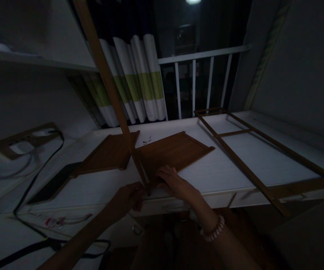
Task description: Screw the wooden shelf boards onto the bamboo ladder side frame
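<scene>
A long wooden post (111, 90) rises tilted from the table's front edge toward the upper left. Beside its lower end is my left hand (132, 195), its fingers curled together; whatever they pinch is too dark to make out. My right hand (174, 183) grips the near edge of a brown wooden panel (167, 152), fingers bent over it. The panel meets the post near its bottom end. Left of the post lies a second wooden panel (108, 152). Several small dark pieces, perhaps screws (147, 141), lie behind the panels.
A wooden frame (235, 161) lies at the right, overhanging the front edge of the white table (198, 178). A dark flat board (53, 183) rests at the left. Black cables (38, 174) run from a wall socket (24, 140). Curtains (133, 78) and a white railing (203, 56) stand behind.
</scene>
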Tool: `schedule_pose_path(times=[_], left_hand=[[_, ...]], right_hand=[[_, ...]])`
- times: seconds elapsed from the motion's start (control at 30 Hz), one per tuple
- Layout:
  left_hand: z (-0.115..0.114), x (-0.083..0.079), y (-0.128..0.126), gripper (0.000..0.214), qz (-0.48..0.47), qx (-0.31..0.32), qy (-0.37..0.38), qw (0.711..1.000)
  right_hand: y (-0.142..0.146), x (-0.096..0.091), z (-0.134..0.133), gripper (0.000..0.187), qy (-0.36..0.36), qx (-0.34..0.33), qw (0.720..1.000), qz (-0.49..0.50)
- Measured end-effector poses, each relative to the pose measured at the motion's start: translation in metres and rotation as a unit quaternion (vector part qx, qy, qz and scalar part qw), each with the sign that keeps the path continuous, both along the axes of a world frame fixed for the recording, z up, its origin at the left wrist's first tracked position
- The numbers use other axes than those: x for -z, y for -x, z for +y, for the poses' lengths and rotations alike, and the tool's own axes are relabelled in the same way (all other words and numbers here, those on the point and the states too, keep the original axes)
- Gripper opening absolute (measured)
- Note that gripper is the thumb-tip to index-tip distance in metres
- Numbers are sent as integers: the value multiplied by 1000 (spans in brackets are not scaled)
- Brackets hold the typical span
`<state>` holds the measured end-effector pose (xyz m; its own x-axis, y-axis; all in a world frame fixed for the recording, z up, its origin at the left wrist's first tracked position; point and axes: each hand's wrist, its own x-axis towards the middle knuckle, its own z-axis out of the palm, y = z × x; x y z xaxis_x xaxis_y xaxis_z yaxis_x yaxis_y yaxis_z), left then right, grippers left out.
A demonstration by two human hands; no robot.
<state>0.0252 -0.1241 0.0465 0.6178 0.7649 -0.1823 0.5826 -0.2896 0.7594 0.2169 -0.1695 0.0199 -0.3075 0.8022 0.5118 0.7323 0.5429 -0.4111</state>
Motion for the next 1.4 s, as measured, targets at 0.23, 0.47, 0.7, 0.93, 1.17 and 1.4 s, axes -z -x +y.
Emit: schedule_pose_path(times=[0.23,0.47,0.7,0.93,1.17,1.4], left_hand=[[-4,9,-2,24,59,-10,-75,995],[-17,-2,-7,27,268,52,-346,898],[-20,0,-4,23,281,82,-464,836],[-16,-1,1,22,115,62,-333,934],[-10,-6,2,14,88,50,-232,967],[-14,-6,-1,15,106,10,-292,951]], right_hand=[[0,0,-1,19,6,-2,1000,5],[1,2,0,22,6,-4,1000,16],[0,2,1,22,21,-8,1000,22],[0,-1,-1,19,13,-14,999,33],[0,0,-1,19,13,-10,999,34],[0,0,0,18,13,-13,999,30]])
